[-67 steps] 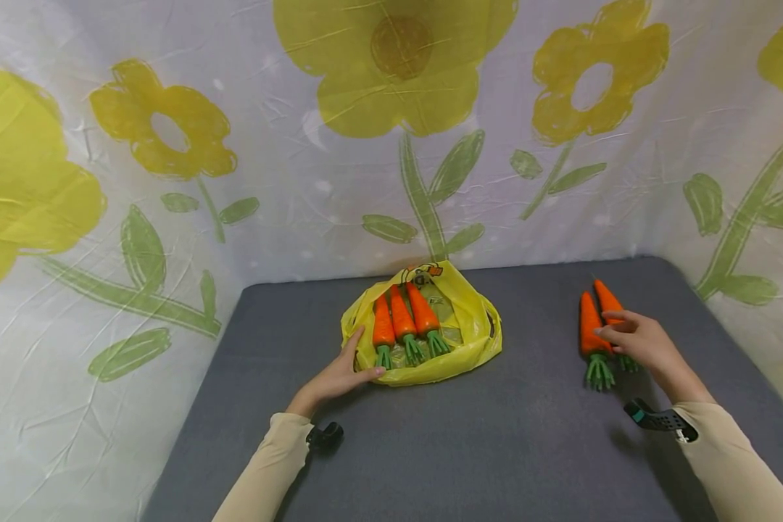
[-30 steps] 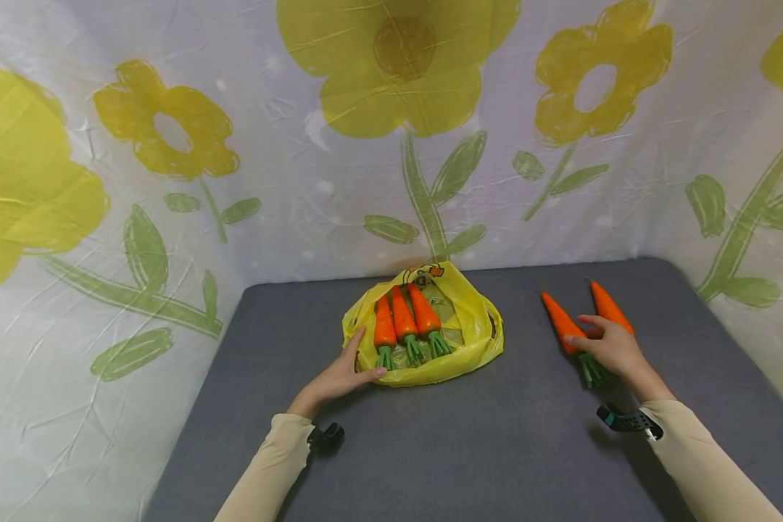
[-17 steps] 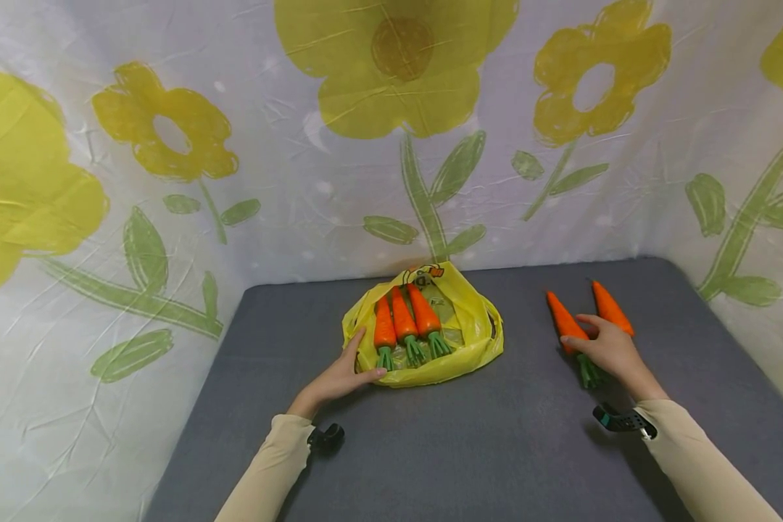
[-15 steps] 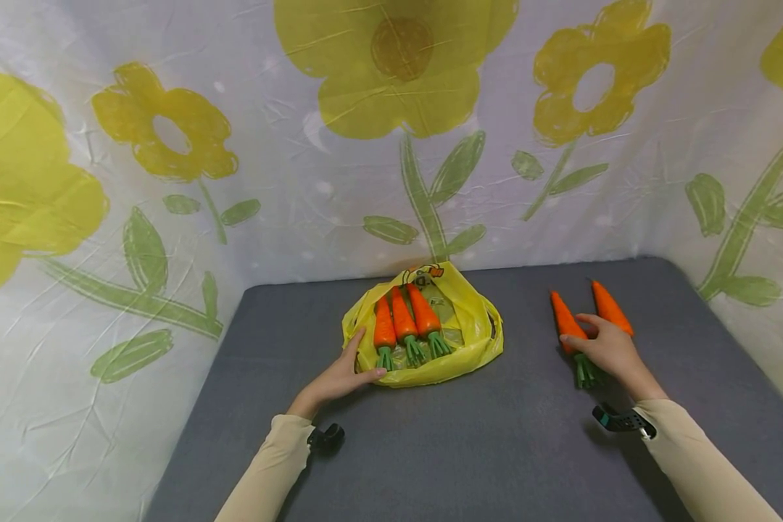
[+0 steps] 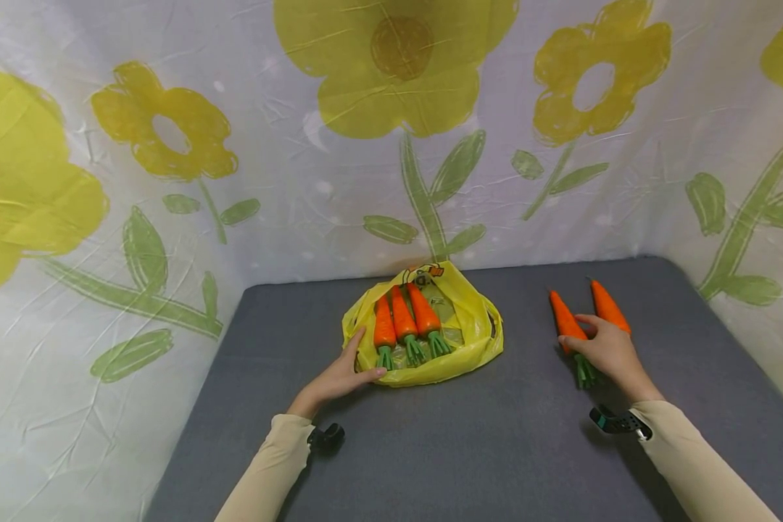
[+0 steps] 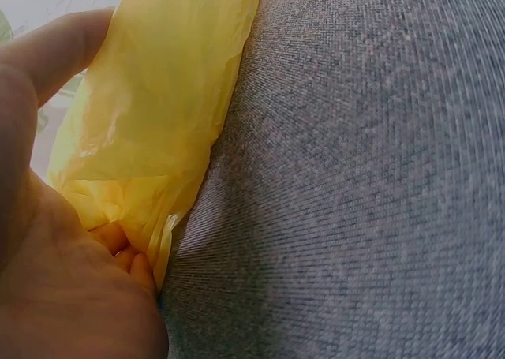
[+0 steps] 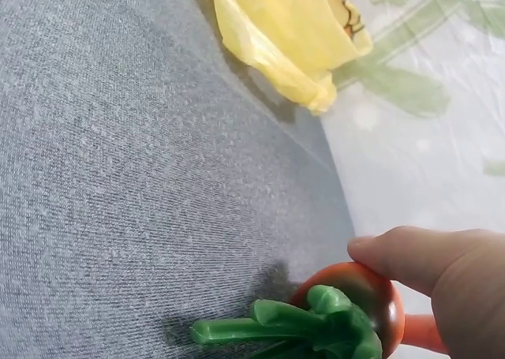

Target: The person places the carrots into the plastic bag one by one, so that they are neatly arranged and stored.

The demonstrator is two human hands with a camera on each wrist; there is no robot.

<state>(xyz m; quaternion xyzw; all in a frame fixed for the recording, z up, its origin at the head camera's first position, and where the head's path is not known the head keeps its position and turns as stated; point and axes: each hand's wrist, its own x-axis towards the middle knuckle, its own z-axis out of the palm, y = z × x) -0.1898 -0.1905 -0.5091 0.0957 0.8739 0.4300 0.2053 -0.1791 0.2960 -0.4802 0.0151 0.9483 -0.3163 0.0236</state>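
In the head view, my left hand (image 5: pixel 336 378) grips the near left edge of a yellow plastic bag (image 5: pixel 476 348), thumb along the front rim. The left wrist view shows fingers curled at the bag's thin film (image 6: pixel 158 99). Inside the open bag lie three orange carrots (image 5: pixel 401 319) side by side, green tops toward me. At the right, my right hand (image 5: pixel 610 351) pinches a carrot (image 5: pixel 564 315) near its thick end; its green stems (image 7: pixel 316 327) show in the right wrist view. Just right of it, partly behind the hand, lies another carrot (image 5: pixel 608 304).
A grey cloth-covered table (image 5: pixel 470 449) carries everything, its back edge right behind the bag. A white curtain with printed yellow flowers (image 5: pixel 404 65) closes off the back and both sides. A stretch of table separates the bag from the right hand.
My right hand has taken hold of the left carrot and shifted it left, apart from the other one. Its tip swung left, then slightly back right. The left hand and bag have stayed put.
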